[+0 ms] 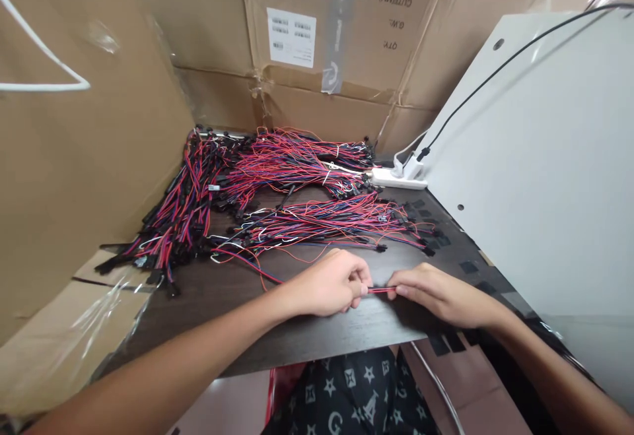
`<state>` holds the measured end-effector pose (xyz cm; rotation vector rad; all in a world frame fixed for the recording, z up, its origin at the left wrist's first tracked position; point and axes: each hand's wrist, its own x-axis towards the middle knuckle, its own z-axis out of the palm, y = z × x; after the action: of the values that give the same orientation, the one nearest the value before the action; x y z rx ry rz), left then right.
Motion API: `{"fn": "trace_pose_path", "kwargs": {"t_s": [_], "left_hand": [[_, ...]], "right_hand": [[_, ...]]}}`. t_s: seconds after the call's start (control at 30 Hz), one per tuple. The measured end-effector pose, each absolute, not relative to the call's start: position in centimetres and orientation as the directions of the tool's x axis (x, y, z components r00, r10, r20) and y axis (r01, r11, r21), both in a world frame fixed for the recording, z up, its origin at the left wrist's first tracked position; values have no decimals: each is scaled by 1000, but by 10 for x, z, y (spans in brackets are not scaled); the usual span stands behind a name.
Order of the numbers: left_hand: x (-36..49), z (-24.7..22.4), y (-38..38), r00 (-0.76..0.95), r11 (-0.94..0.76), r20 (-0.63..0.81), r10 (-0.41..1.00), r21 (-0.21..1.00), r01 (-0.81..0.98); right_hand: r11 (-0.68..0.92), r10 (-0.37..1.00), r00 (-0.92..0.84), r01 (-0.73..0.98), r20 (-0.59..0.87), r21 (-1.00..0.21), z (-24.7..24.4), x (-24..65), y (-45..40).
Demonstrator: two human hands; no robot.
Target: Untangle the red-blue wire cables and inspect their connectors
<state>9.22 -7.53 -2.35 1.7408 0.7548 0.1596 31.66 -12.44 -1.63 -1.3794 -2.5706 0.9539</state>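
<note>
Above the front part of the dark tabletop (277,329), a thin red-and-black wire (380,289) stretches between my hands. My left hand (337,283) pinches one end with thumb and forefinger, the other fingers curled. Opposite it, my right hand (436,293) grips the wire between its thumb and fingertips, the fingers fairly straight and pressed together. What lies inside the fingers is hidden. Just beyond my hands lies a loose bundle of red, blue and black cables (317,224) with small black connectors at its right end.
More cable bundles (287,164) lie at the back, and a tangled heap (183,217) sits at the left. A white power strip (399,178) with plugs stands by the white panel (545,158) on the right. Cardboard (208,19) walls the back and left. Black tape pieces (468,267) stick near the right edge.
</note>
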Motion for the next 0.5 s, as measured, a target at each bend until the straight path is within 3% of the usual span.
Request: {"fn": "trace_pose_path", "kwargs": {"t_s": [0.13, 0.3, 0.5], "left_hand": [[92, -25, -75, 753, -107, -295, 589, 894, 434], [93, -25, -74, 741, -104, -299, 601, 890, 444], [92, -24, -73, 733, -134, -275, 622, 886, 445]], "right_hand": [[416, 798, -564, 771, -213, -482, -11, 308, -121], [563, 776, -612, 781, -153, -269, -5, 293, -116], [417, 811, -551, 781, -196, -465, -2, 284, -118]]}}
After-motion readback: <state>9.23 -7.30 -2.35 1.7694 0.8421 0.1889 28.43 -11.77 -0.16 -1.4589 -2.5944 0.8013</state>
